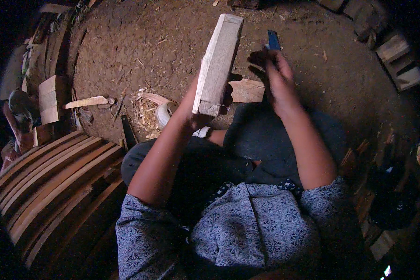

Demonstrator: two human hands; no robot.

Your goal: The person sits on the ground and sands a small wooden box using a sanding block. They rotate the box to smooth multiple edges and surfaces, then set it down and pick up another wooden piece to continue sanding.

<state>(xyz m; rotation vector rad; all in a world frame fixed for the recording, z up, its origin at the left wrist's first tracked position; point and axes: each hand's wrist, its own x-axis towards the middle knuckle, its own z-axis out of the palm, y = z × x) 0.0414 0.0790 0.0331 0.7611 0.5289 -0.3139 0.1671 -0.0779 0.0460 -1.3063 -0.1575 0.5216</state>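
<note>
My left hand (200,116) is closed around a pale, squared wooden block (219,65), gripping it near its lower end. The block stands tilted up, its top leaning slightly right, and my left fingers wrap around behind it to its right side. To the right, apart from the block, my right hand (280,77) is raised with its fingers spread toward the block, a little blurred. Just beyond those fingers shows a flat blue piece (273,40); its lower end is hidden by the hand, and its kind is unclear.
I sit on a dirt floor (126,51). A short wooden offcut (247,90) lies beyond my knees, with wood shavings (147,116) near my foot. Long wooden strips (60,172) are stacked at my left. A wooden frame-like piece (400,63) stands at the far right.
</note>
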